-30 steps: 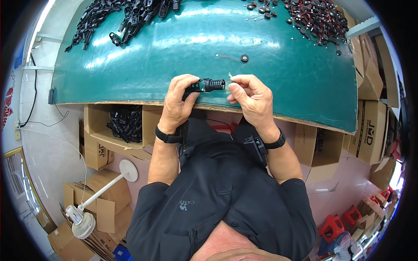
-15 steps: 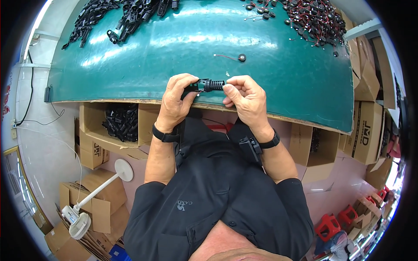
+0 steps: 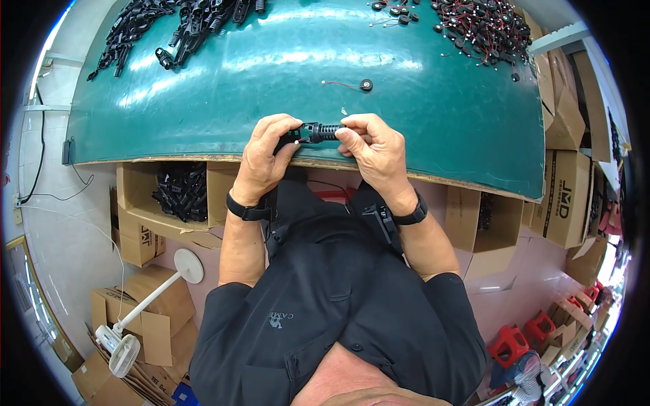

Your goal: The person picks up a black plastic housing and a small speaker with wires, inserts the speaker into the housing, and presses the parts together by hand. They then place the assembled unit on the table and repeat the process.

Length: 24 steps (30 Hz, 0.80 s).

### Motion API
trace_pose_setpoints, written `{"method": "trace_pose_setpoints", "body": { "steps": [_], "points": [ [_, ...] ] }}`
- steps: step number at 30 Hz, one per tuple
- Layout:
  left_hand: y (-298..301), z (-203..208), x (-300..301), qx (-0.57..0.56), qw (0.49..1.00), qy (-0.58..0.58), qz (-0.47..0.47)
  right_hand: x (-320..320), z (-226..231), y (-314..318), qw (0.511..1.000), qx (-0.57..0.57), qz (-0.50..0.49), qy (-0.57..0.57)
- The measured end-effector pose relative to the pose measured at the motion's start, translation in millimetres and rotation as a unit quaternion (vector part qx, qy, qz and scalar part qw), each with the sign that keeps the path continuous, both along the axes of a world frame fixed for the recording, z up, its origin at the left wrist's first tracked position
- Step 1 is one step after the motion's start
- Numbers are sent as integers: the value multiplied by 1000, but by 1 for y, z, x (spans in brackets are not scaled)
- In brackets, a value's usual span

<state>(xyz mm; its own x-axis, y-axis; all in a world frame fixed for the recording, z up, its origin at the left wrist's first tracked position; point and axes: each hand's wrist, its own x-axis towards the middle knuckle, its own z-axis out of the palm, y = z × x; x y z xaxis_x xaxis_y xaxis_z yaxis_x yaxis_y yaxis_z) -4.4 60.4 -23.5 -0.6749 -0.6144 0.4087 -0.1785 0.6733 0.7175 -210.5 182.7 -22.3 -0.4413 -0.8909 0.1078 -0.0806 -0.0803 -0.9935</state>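
Between my hands, just above the table's near edge, lies a black plastic housing with a ribbed, cylindrical end. My left hand is closed on its wider left part, thumb below and fingers above. At the ribbed right end, my right hand pinches with thumb and forefinger. A small white tip shows beside the left thumb; what it belongs to is too small to make out. Farther up the green table lies one round black buzzer-like disc with a red lead and white plug.
Black plastic housings are heaped at the far left. A pile of wired black discs covers the far right. Under the table stand cardboard boxes, one holding black parts. A white fan stands at lower left, red stools at lower right.
The right thumb and fingers have shifted slightly along the ribbed end, covering more of it. The whole view has moved a little; both hands keep their hold.
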Motion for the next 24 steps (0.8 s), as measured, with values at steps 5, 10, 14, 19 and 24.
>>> {"method": "trace_pose_setpoints", "body": {
  "steps": [5, 10, 14, 19, 24],
  "points": [
    [1, 5, 1, -4, 1000, -13, 2, -6, -9, 0, 984, -57, -13, 166],
    [-1, 3, 2, 9, 1000, -9, -7, -9, -4, 2, 984, -78, 0, 160],
    [-3, 3, 3, 9, 1000, -11, -16, -13, -3, 5, 991, -59, 32, 115],
    [-6, 9, 5, 24, 999, -14, -22, -13, -4, -1, 992, -47, 56, 103],
    [-13, 30, 14, 16, 999, -38, -30, -10, -1, -1, 996, -9, 65, 56]
  ]
}}
